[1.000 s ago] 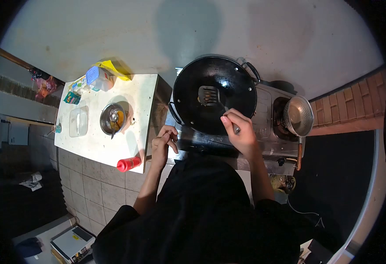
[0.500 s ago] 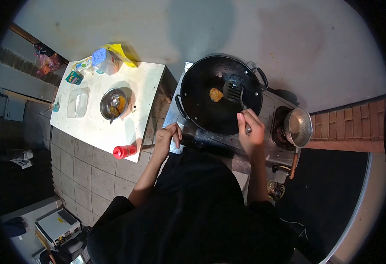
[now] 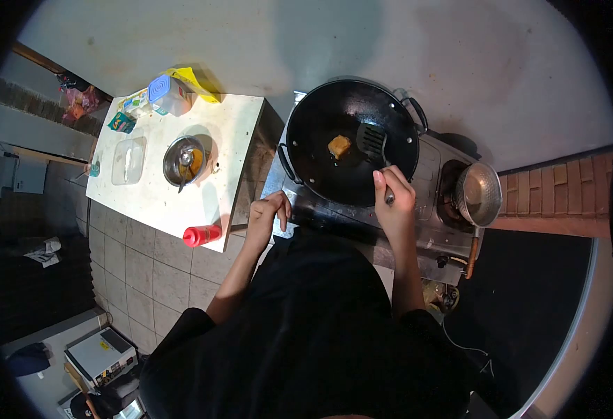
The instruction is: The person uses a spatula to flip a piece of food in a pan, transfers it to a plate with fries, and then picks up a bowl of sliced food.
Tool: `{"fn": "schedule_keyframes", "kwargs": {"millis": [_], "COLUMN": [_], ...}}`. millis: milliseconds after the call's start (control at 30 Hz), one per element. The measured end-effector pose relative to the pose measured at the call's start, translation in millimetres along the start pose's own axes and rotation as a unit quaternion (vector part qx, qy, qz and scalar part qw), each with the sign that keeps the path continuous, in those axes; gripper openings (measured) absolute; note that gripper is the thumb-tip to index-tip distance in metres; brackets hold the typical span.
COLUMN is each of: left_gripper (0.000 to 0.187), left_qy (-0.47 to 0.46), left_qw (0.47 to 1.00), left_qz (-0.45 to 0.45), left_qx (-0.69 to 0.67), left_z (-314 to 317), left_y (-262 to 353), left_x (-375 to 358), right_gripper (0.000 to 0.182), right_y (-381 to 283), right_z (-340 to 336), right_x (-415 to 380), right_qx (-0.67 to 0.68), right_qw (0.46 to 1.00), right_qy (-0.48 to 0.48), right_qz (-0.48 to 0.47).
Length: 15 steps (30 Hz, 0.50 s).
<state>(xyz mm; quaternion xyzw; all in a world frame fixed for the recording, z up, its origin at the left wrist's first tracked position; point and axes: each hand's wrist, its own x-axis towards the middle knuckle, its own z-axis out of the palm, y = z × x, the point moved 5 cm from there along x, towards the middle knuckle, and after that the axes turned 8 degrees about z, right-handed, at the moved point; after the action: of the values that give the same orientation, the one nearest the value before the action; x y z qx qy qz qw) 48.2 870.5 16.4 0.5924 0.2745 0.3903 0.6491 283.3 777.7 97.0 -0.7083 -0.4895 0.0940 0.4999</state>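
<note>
Food (image 3: 339,146) seems to be frying inside the wok (image 3: 331,183), beside the spatula (image 3: 371,138) clamped in the right hand (image 3: 396,199). The left hand (image 3: 267,214), loosely open, is near the wok. Sliding under calls for a low blade.

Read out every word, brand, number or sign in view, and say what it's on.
No text is readable.
Green packet: print too small.
Blue lid: marks too blurred.
Yellow sticker on the white machine: too small.
Wok, spatula, red bottle: no lettering discernible.
</note>
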Motion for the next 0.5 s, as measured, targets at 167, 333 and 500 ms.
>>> {"fn": "schedule_keyframes", "kwargs": {"millis": [167, 333, 500], "left_gripper": [0.056, 0.057, 0.055], "left_qy": [-0.002, 0.006, 0.014], "left_qw": [1.000, 1.000, 0.999], "left_qz": [-0.009, -0.011, -0.036], "left_qx": [0.004, 0.001, -0.011], "left_z": [1, -1, 1], "left_y": [3, 1, 1], "left_x": [-2, -4, -4], "right_gripper": [0.014, 0.016, 0.017], "right_y": [-1, 9, 3], "right_z": [-3, 0, 1], "right_x": [-3, 8, 9], "right_qx": [0.011, 0.000, -0.004], "right_qw": [1.000, 1.000, 0.998], "right_qy": [-0.001, -0.001, -0.036], "right_qz": [0.025, 0.031, 0.041]}}
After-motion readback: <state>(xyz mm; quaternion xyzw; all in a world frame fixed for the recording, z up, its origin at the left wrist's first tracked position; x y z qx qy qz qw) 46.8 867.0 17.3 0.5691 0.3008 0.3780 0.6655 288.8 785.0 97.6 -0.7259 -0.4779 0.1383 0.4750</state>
